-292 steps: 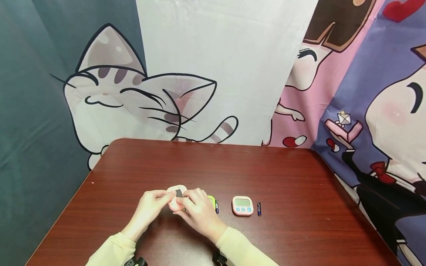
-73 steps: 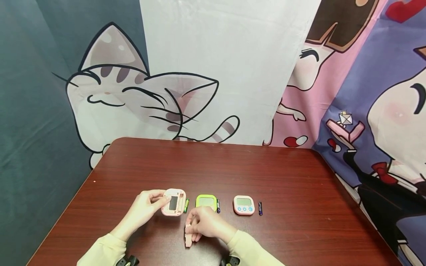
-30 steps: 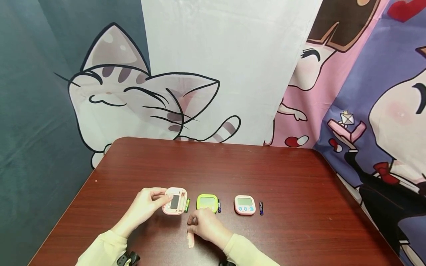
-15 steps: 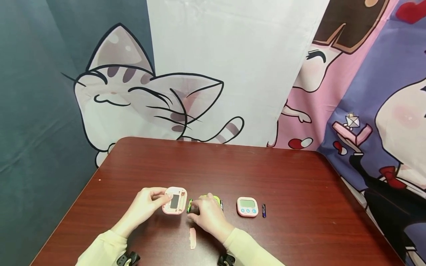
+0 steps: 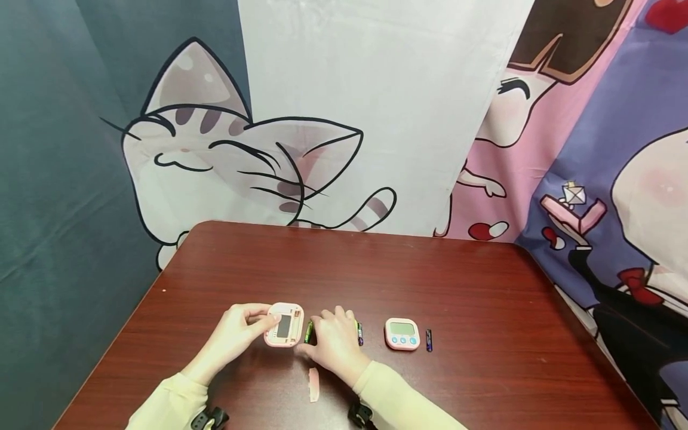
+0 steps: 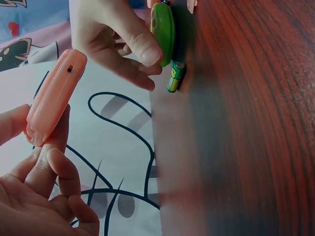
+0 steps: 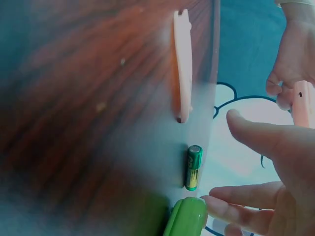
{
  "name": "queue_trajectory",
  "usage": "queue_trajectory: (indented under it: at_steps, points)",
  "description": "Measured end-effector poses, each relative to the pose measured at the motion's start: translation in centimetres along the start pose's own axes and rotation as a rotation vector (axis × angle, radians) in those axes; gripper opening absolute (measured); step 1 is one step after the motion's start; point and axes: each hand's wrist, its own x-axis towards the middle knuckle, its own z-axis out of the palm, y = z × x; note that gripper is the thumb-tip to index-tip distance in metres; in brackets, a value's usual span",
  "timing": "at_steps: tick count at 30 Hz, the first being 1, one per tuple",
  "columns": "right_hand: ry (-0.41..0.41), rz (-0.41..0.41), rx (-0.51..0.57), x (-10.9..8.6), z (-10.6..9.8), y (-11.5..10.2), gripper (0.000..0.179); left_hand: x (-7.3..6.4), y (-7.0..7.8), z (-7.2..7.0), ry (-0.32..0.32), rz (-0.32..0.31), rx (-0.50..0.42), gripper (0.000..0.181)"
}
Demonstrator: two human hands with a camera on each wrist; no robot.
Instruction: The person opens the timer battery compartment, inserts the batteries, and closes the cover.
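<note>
My left hand (image 5: pixel 236 337) holds a pink digital timer (image 5: pixel 283 326) by its left edge, its back facing up and battery slot uncovered. The timer's pink side (image 6: pixel 56 98) shows in the left wrist view. My right hand (image 5: pixel 335 346) is over the green timer, thumb and fingers spread, nothing between them. A green AAA-type battery (image 5: pixel 309 332) lies by its thumb and index finger; in the right wrist view this battery (image 7: pixel 194 167) lies below the spread fingers. The green timer (image 7: pixel 187 216) is mostly hidden by the hand in the head view. A pink battery cover (image 5: pixel 314 385) lies nearer me.
A second pink timer (image 5: pixel 402 334) lies screen up to the right, with a dark blue battery (image 5: pixel 429 340) beside it. Another dark battery (image 5: pixel 360 334) lies by the green timer. All rest on a brown wooden table (image 5: pixel 457 280) before a cartoon curtain (image 5: pixel 344 71).
The right hand has set the pink battery cover down on the table, let go and moved up to the green battery. The left hand has kept the timer in place.
</note>
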Motion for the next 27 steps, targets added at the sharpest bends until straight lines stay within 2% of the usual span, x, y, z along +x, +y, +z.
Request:
queue_trajectory:
  at_steps: [5, 15, 22, 27]
  points:
    - [-0.039, 0.026, -0.014, 0.5, -0.1, -0.2, 0.059, -0.2, -0.1, 0.0, 0.001, 0.016, -0.002, 0.031]
    - [-0.042, -0.015, -0.066, 1.1, 0.2, -0.9, 0.053, -0.4, -0.1, -0.2, 0.017, 0.017, -0.014, 0.029]
    - [-0.093, -0.029, -0.042, 1.4, 0.4, -1.0, 0.051, -0.4, -0.1, -0.3, 0.022, 0.019, -0.009, 0.032]
    - [-0.101, -0.029, -0.041, 1.5, 0.5, -0.9, 0.046, -0.6, -0.2, -0.3, 0.029, 0.016, -0.014, 0.031]
